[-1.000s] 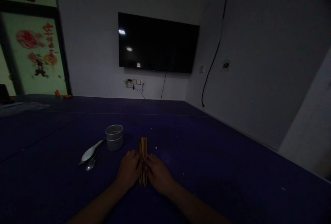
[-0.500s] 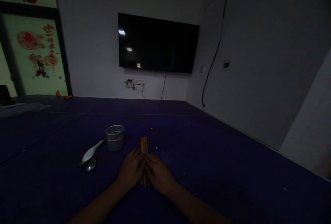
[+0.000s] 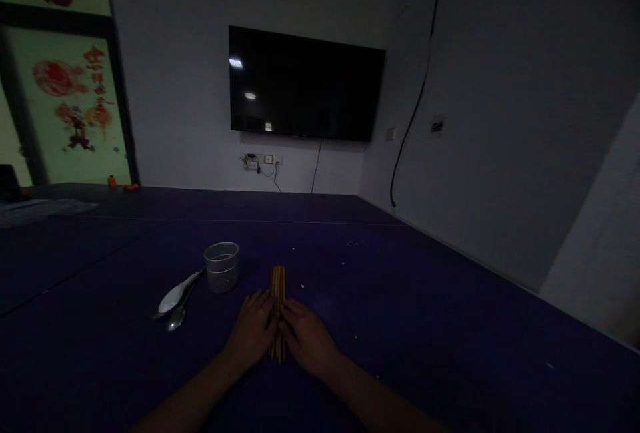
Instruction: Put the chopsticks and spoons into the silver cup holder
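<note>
A bundle of wooden chopsticks (image 3: 278, 279) lies on the dark blue tabletop (image 3: 425, 313), pointing away from me. From its left side my left hand (image 3: 254, 326) presses against the bundle, fingers closed along it. My right hand (image 3: 307, 336) holds the bundle from the right, thumb and fingertips on the sticks. The hands cover the middle of the chopsticks; both ends show. Left of the bundle stands a metal cup (image 3: 222, 267), upright. Beside the cup lie a white spoon (image 3: 176, 294) and a metal spoon (image 3: 177, 317), their handles towards it.
Small white scraps (image 3: 302, 285) are scattered over the table. Clear plastic sheeting (image 3: 50, 211) lies at the far left, with small orange objects (image 3: 112, 181) at the back edge. A television (image 3: 305, 86) hangs on the wall, and a black cable (image 3: 417, 103) dangles at the right.
Both hands stay around the chopsticks. The sticks look pressed slightly closer together at the near end; the cup and spoons have not moved.
</note>
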`<action>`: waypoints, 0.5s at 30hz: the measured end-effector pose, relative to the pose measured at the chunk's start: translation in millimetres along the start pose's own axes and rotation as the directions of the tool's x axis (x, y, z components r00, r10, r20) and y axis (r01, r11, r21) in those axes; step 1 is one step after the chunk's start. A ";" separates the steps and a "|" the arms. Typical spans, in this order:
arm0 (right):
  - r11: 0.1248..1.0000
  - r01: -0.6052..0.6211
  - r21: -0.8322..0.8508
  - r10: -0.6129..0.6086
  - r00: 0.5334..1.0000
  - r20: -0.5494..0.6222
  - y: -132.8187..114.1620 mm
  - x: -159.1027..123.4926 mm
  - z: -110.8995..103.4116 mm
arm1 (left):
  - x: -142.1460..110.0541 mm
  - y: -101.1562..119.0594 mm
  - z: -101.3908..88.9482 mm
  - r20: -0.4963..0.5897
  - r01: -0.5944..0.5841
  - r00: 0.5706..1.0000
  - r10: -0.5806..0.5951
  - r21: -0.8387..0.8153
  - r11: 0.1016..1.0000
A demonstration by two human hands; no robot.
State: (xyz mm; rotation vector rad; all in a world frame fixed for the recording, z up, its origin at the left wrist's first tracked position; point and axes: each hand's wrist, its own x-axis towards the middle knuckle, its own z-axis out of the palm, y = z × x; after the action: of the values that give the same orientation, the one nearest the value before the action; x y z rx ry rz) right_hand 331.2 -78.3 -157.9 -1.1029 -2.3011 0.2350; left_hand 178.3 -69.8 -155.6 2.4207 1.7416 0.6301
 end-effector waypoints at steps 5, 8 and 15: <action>1.000 0.005 0.022 -0.005 1.000 -0.012 0.1 1.4 -1.0 | -1.3 -0.2 -0.6 -0.030 -0.010 1.000 0.009 -0.009 1.000; 0.999 0.028 0.014 -0.028 1.000 0.001 1.9 2.1 0.1 | -1.0 -0.2 -0.1 -0.034 -0.022 0.999 0.021 -0.024 0.999; 0.995 0.096 0.035 -0.096 0.995 0.005 -0.9 1.5 -5.1 | 0.1 1.5 -1.1 -0.008 -0.005 1.000 0.005 -0.014 1.000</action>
State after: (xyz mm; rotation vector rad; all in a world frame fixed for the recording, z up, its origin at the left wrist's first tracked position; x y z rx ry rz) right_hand 332.7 -78.2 -152.7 -0.9724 -2.3400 0.2412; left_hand 179.3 -70.4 -154.1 2.4169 1.7291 0.6516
